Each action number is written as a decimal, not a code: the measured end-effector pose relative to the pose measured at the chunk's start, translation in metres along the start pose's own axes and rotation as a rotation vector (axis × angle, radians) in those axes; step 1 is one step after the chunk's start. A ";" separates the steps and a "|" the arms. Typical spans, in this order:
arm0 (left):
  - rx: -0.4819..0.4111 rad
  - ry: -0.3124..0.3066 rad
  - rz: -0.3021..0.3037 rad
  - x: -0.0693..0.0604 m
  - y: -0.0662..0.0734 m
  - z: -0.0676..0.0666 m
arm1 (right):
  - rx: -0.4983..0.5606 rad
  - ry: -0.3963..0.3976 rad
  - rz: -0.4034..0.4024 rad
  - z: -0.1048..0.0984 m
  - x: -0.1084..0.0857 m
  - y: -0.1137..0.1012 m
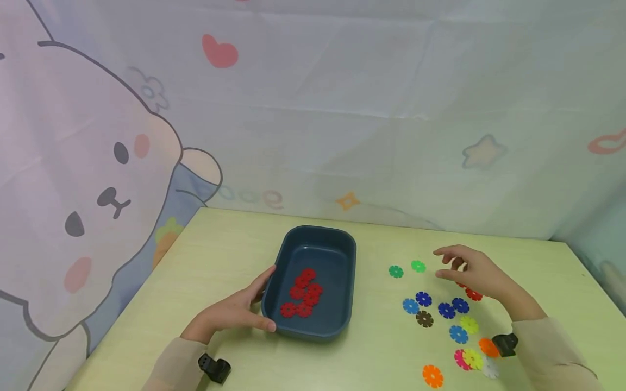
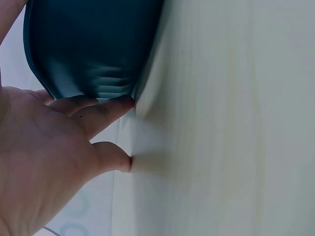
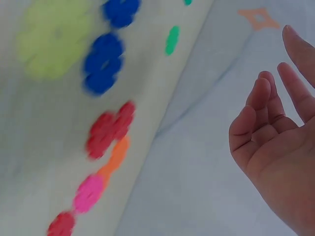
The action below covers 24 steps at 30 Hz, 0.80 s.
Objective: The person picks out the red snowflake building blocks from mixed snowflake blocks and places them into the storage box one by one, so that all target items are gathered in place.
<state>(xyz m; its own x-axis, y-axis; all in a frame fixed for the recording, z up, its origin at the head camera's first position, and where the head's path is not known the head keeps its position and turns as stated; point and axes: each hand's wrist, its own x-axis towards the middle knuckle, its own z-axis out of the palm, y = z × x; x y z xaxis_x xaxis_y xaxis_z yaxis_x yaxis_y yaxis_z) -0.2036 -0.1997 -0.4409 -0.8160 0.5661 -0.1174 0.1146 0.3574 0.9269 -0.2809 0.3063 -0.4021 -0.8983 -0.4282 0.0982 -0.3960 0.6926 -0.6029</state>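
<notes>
My left hand point(image 1: 233, 310) rests against the left side of a dark blue plastic bin point(image 1: 335, 321), thumb by its near-left corner. In the left wrist view, fairly straight fingers touch the outer wall of the bin point(image 2: 93, 39), and the little finger stands apart from it. Several red notched discs point(image 1: 304, 310) lie inside. Holding nothing, my right hand point(image 1: 481, 274) hovers over the right part of the table with its fingers loosely bent. Below it are red notched discs point(image 1: 473, 294), partly hidden; a light green disc point(image 1: 418, 266) lies just left of its fingertips.
Loose discs lie right of the bin: dark green point(image 1: 396, 271), dark blue point(image 1: 446, 310), brown point(image 1: 424, 319), yellow point(image 1: 469, 325), orange point(image 1: 432, 376), pink point(image 1: 461, 358) and others. A printed curtain point(image 1: 367, 136) hangs behind the pale table point(image 1: 376, 347). Each wrist wears a black device point(image 1: 215, 368).
</notes>
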 end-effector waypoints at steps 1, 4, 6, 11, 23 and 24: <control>-0.002 -0.003 0.000 0.000 0.000 0.000 | -0.009 0.003 0.024 -0.002 -0.005 0.006; -0.008 -0.006 -0.003 0.001 0.001 0.000 | -0.025 0.010 0.091 -0.007 -0.019 0.022; -0.009 -0.009 -0.006 0.001 0.001 0.000 | -0.042 0.011 0.137 -0.010 -0.027 0.034; -0.008 -0.006 -0.007 0.001 0.001 0.001 | -0.054 0.014 0.214 -0.014 -0.041 0.057; -0.012 -0.012 -0.004 0.002 -0.003 0.001 | -0.072 -0.030 0.331 -0.024 -0.060 0.097; -0.014 -0.012 -0.005 0.002 -0.003 0.001 | -0.069 -0.042 0.339 -0.025 -0.061 0.100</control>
<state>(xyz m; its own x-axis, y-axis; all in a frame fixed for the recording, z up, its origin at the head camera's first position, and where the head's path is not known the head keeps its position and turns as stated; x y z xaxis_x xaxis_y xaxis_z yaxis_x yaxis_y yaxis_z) -0.2049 -0.1989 -0.4444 -0.8095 0.5735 -0.1260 0.1025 0.3493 0.9314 -0.2709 0.4161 -0.4490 -0.9730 -0.1892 -0.1321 -0.0894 0.8368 -0.5402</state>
